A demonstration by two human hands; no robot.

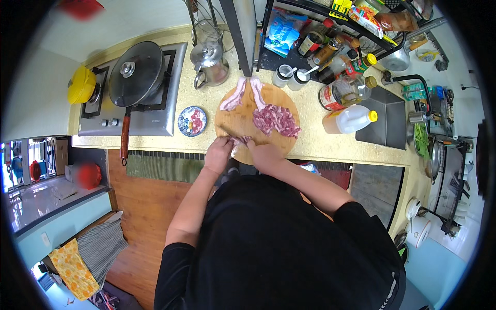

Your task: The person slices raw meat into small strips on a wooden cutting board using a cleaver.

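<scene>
A round wooden cutting board [248, 116] lies on the counter in front of me. At its near edge, my left hand [217, 154] presses its fingertips on a small strip of raw meat [241, 140]. My right hand [266, 155] is curled at the strip's other end; what lies within its fingers is hidden. A thin dark edge, perhaps of a knife [224, 130], shows just beyond my left fingertips. A heap of sliced raw meat [276, 121] sits on the board's right side. Two pale, fatty meat strips [233, 97] [257, 93] lie at the far side.
Left of the board is a patterned plate [192, 121] with meat bits. A lidded pan [135, 73] rests on the gas stove [147, 120], near a metal kettle [209, 64]. Seasoning jars [282, 75], a plastic jug [347, 119] and a sink [381, 116] are to the right.
</scene>
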